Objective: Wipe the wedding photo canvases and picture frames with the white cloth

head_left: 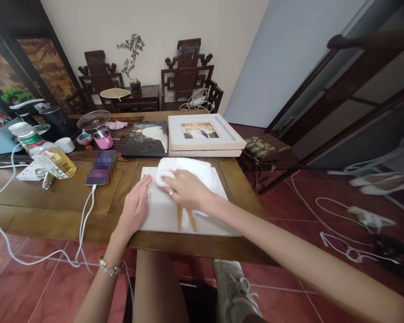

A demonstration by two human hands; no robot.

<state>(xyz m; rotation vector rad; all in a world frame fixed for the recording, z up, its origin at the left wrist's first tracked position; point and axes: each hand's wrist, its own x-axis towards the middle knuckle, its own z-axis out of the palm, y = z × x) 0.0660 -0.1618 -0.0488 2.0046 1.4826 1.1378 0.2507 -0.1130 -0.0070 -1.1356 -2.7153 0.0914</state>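
I can see the white cloth bunched in the grip of the right hand, spreading out towards its twelve o'clock. It sits at the left hand's two o'clock; that hand rests, fingers extended, along the pale board's nine o'clock edge.

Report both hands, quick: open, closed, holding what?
Left hand: open, fingers together, resting at the left edge of the white board.
Right hand: holding a white cloth over the board.
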